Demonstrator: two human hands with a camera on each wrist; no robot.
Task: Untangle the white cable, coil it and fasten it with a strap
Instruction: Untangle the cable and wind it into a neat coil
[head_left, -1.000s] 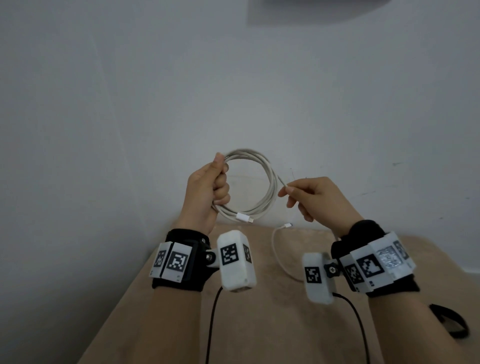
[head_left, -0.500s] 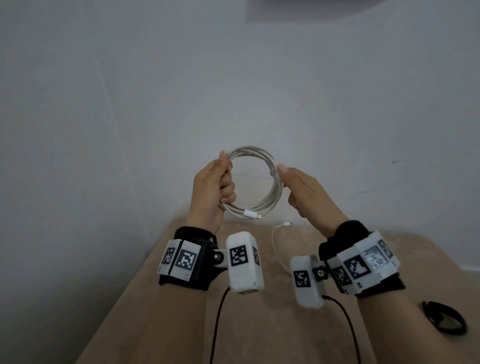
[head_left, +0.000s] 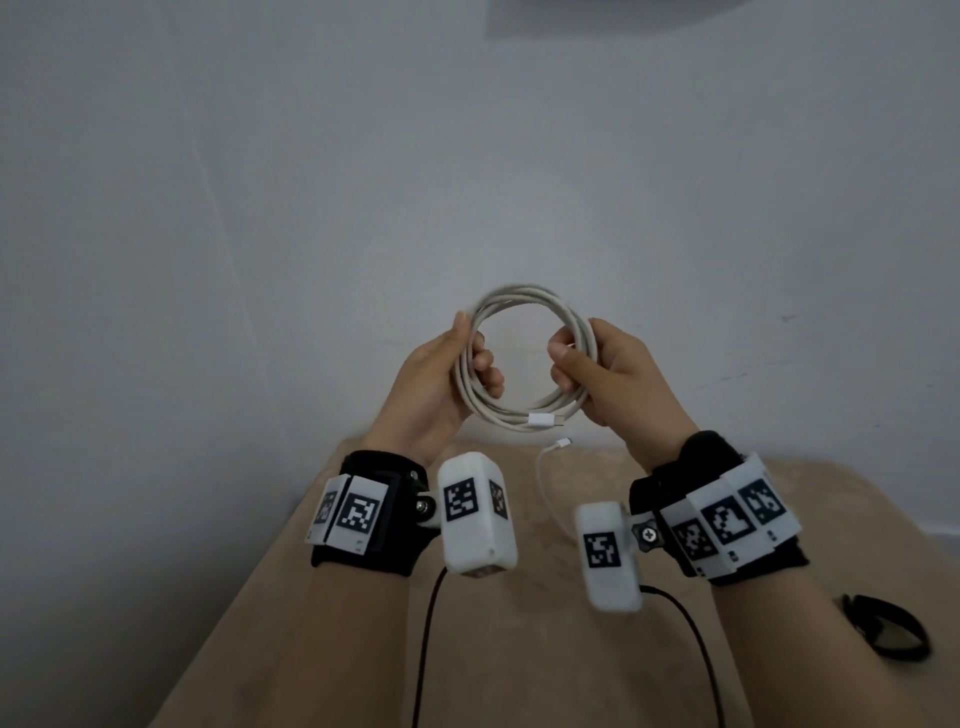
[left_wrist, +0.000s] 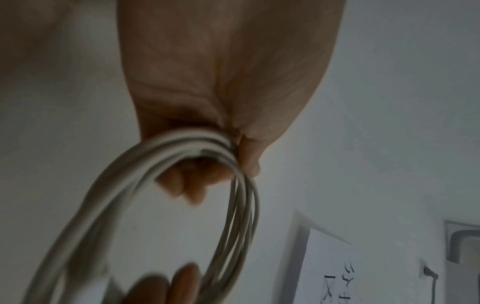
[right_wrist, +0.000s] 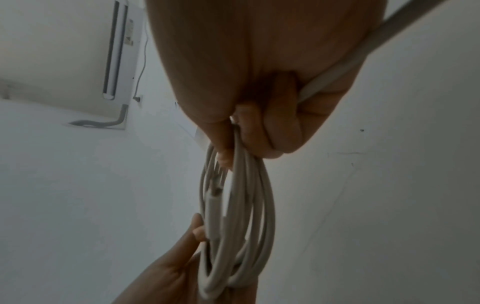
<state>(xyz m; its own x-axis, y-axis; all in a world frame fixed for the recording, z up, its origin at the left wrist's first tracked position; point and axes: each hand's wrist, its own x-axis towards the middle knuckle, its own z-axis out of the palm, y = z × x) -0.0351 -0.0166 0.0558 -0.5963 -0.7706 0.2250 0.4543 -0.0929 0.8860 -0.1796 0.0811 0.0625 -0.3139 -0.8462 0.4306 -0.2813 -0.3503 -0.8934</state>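
Since white cable (head_left: 524, 358) is light, springy & smooth, loops want to fan out, so I'd grip across all strands at once. My left hand (head_left: 436, 384) curls round coil's left side, right hand (head_left: 608, 379) round its right, held in air above tabletop (head_left: 519, 649). Loose tail w/ plug (head_left: 562, 443) hangs below. Black strap (head_left: 885, 626) lies near my right forearm.

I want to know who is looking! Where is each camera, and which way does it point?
Head: sits on the person's head, looks forward and down; shows both forearms, left hand and right hand holding the white cable coil.
Left wrist: looks along the left hand at its fingers round the coil.
Right wrist: looks along the right hand at the coil; the left hand shows below.
All three share the coil.
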